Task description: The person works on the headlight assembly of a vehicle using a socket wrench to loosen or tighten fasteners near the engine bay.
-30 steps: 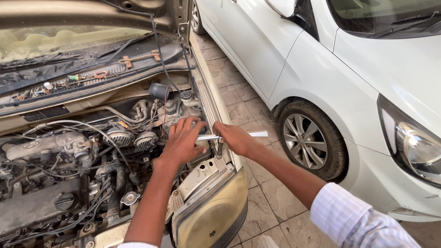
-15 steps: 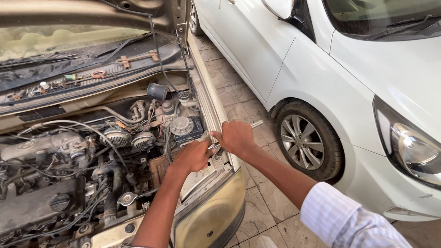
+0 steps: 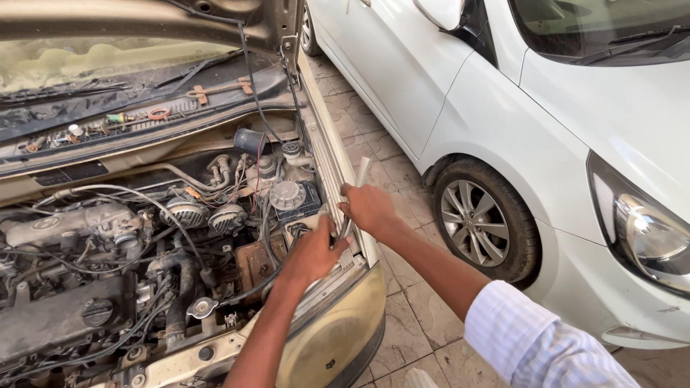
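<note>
The person stands at the front corner of an old car with its hood raised. The right hand [image 3: 368, 207] is closed around a pale, flat tool [image 3: 356, 188], gripping its lower part; the upper end sticks up and out over the fender edge [image 3: 332, 154], tilted slightly. What kind of tool it is cannot be told. The left hand [image 3: 314, 251] reaches in beside it, fingers curled, its thumb up against the tool's lower end just under the right hand; whether it grips anything cannot be told. Both hands sit at the corner of the engine bay [image 3: 144, 244], above the headlight [image 3: 332, 338]. A grey round cap [image 3: 287, 194] sits just beside the hands, inside the bay. A white car [image 3: 503, 93] stands close alongside, its front wheel [image 3: 478, 219] near the right forearm. The floor is paved [image 3: 410, 316].
</note>
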